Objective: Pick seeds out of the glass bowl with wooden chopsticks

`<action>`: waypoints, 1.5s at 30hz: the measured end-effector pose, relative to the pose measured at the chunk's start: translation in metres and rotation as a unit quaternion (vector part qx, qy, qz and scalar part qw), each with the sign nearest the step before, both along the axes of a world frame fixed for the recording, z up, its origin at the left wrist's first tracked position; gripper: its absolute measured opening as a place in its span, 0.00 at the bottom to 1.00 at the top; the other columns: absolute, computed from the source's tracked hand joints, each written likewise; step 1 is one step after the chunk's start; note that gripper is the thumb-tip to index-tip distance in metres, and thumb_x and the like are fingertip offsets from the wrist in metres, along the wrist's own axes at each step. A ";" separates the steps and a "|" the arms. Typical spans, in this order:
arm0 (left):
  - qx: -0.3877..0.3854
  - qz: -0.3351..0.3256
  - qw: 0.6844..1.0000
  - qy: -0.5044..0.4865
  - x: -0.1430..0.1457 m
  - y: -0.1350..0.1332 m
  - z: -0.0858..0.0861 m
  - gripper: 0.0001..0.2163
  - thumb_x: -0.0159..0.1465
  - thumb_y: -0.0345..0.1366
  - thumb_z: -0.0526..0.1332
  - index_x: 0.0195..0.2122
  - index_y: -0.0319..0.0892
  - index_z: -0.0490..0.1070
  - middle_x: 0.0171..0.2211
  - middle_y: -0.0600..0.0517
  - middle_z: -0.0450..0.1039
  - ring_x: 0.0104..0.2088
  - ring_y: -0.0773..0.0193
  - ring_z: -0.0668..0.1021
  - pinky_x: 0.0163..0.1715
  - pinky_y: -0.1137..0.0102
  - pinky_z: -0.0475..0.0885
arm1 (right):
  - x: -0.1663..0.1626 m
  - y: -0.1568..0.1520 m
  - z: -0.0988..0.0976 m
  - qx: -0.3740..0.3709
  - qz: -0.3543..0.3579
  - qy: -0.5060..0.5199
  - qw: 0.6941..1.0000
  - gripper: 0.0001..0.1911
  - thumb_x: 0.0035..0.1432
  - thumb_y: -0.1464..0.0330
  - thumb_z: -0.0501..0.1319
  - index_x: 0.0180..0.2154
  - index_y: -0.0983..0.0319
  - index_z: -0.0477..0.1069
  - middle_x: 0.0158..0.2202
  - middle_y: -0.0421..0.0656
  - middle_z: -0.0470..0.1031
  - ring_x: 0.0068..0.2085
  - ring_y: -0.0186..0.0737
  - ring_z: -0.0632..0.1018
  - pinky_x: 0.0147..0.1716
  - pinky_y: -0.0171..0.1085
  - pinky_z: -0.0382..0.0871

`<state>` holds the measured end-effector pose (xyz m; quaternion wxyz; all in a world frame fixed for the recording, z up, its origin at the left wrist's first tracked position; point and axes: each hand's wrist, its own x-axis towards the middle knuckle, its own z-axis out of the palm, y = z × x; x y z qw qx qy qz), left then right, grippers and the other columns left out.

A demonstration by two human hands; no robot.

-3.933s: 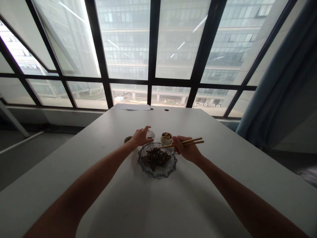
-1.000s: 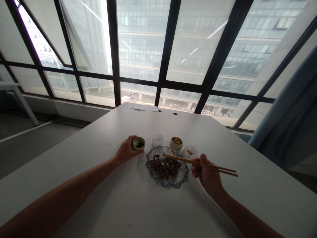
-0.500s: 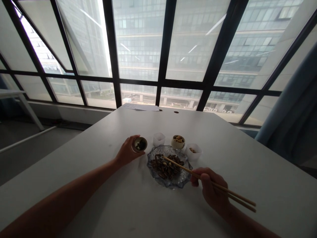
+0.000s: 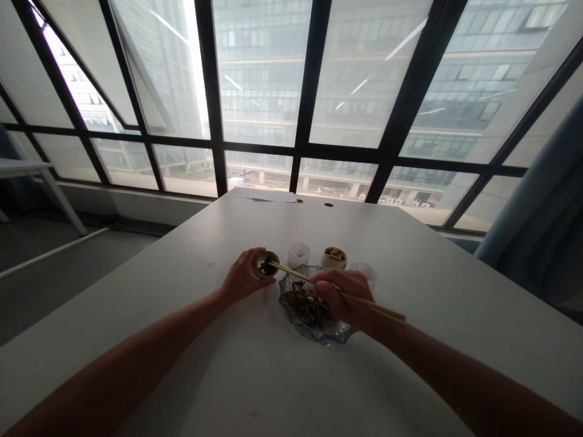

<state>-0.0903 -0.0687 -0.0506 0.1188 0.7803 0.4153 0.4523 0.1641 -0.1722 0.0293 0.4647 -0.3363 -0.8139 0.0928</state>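
Observation:
My left hand [image 4: 243,280] is wrapped round a small brownish cup [image 4: 265,264] on the white table [image 4: 255,370]. My right hand [image 4: 342,298] grips a pair of wooden chopsticks [image 4: 291,274] above a glass dish [image 4: 314,321] of dark seeds and pale nuts. The chopstick tips reach into the brownish cup, which holds some dark pieces.
Behind the dish stand a small white cup [image 4: 299,254], a cup of pale nuts [image 4: 334,257] and another white cup [image 4: 370,274], partly hidden by my right hand. Papers [image 4: 264,194] lie at the table's far edge under the windows. A blue curtain [image 4: 537,224] hangs at right.
My right hand has swung left across the dish, carrying the chopstick tips from the seeds into the brownish cup. My left hand has stayed on that cup.

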 end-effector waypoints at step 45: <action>-0.048 0.022 0.998 0.016 0.000 0.003 0.001 0.33 0.48 0.51 0.73 0.53 0.45 0.68 0.47 0.46 0.79 0.46 0.51 0.80 0.47 0.59 0.75 | 0.036 -0.030 0.027 -0.243 -0.025 0.001 0.970 0.30 0.66 0.47 0.52 0.23 0.62 0.73 0.14 0.40 0.70 0.14 0.32 0.68 0.13 0.30 0.61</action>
